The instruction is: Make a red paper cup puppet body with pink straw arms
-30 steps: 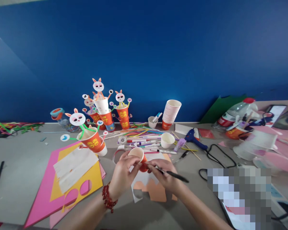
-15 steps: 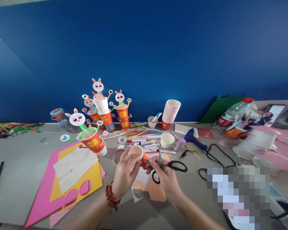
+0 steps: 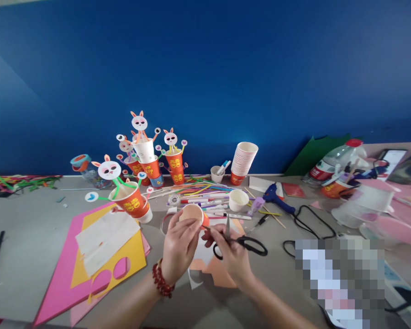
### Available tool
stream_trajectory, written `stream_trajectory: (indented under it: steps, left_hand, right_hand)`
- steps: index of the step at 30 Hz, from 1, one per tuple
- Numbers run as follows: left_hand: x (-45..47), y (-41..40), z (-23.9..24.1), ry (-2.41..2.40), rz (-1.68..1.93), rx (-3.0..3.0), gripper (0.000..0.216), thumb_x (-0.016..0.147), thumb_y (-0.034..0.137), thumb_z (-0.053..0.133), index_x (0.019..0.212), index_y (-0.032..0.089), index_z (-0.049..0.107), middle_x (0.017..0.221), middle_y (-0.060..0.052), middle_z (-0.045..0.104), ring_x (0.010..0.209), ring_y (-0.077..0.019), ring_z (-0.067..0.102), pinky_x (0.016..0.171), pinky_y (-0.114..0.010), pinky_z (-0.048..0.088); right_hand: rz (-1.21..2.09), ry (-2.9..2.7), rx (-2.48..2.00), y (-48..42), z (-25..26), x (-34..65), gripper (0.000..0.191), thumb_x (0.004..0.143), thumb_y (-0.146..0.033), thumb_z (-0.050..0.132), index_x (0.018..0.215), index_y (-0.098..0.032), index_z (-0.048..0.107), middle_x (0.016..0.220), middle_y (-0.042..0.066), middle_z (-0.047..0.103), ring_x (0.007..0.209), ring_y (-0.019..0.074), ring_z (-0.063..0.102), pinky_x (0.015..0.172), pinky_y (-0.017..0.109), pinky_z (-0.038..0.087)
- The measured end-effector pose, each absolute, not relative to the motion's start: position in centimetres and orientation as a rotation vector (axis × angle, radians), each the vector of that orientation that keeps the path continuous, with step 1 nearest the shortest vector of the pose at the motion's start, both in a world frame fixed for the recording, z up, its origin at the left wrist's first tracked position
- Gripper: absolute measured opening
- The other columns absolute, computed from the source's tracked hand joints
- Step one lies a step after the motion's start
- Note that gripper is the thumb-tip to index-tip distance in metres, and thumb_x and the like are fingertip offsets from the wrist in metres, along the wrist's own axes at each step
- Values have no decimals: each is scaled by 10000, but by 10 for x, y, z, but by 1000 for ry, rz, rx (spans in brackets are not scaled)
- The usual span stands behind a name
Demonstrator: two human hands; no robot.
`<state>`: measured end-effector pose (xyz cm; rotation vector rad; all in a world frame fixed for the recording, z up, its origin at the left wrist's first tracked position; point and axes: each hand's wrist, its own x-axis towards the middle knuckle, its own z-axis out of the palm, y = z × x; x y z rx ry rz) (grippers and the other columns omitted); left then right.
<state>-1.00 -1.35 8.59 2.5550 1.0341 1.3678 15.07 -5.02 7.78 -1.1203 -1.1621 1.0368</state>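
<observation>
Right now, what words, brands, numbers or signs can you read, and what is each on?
"囍", probably, slightly blurred: gold, on the front rabbit cup.
Similar gold characters: rear rabbit cup, too small to be sure.
White marks: bottle label, too blurred to read.
Gold marks: stacked cups, too small.
Held cup: no text visible.

L hand (image 3: 180,250) w/ cup (image 3: 192,213), R hand (image 3: 235,261) scissors (image 3: 241,240).

A camera worn on the head looks forward and down over a desk (image 3: 27,237), close enough that the left hand (image 3: 178,249) and right hand (image 3: 234,256) sit just below the middle of the view (the forearms (image 3: 130,302) rise from its bottom edge), while a blue wall (image 3: 205,82) beyond spans the top half.
</observation>
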Motion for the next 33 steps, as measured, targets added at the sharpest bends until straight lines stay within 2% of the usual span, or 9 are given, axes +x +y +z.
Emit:
stream_trajectory:
  steps: [3,6,13,18,21,24,29,31,33]
  left_hand:
    - [-9,-13,88,1001,1404,2650,345,896,20,526,1192,180,606,1012,-70,765,983,-206,707,1111,-508,359]
    - [-8,-11,88,1010,1396,2689,377,890,12,527,1229,166,589,1036,-83,761,991,-215,705,1114,-528,339]
    - [-11,-6,86,1081,1271,2484,185,919,96,542,1053,175,643,915,-49,760,879,-186,711,1052,-438,430]
    - [-13,-4,84,1101,1182,2360,135,929,155,559,995,203,667,929,-34,772,914,-200,716,1022,-404,464]
    - [-12,-5,83,1097,1216,2400,155,927,132,552,1012,197,665,918,-36,765,886,-190,716,1033,-417,453]
    - [-8,-7,82,1079,1327,2515,231,915,72,533,1081,182,650,943,-50,762,915,-190,714,1072,-456,410]
    - [-5,-5,84,1030,1420,2685,366,903,30,523,1221,191,606,1036,-68,773,988,-205,712,1107,-485,347]
    - [-6,-4,86,1034,1400,2718,392,912,36,517,1260,202,588,1048,-67,774,1001,-204,710,1108,-483,331]
    - [-7,-4,87,1026,1364,2724,394,921,47,510,1272,209,583,1049,-65,774,1008,-205,706,1114,-488,317]
  right_hand:
    - [1237,-778,-1053,-51,78,139,289,859,-465,668,772,-191,701,754,65,748,640,184,658,637,291,525]
    - [1278,-653,-1044,-50,80,134,297,823,-472,700,759,-182,704,757,80,757,643,196,670,645,306,536]
    - [902,-1375,-1138,-43,75,157,222,951,-362,565,844,-230,707,754,38,743,675,196,695,666,298,542]
    - [537,-1776,-1018,-36,73,174,165,939,-226,559,979,-222,719,930,78,763,835,229,714,768,324,536]
    - [693,-1658,-1064,-37,74,169,162,934,-271,574,899,-227,725,837,59,761,770,218,712,736,315,535]
    - [1021,-1192,-1125,-41,76,154,244,917,-381,600,778,-212,707,718,38,738,622,174,666,630,277,524]
    - [1373,-503,-1070,-43,78,133,307,759,-461,742,673,-167,726,698,69,739,589,148,626,503,221,450]
    - [1429,-427,-1070,-43,79,131,312,737,-466,755,671,-162,736,704,76,740,581,148,624,463,213,417]
    - [1356,-520,-1086,-43,80,133,307,766,-470,730,696,-171,737,729,77,749,603,161,642,509,232,458]
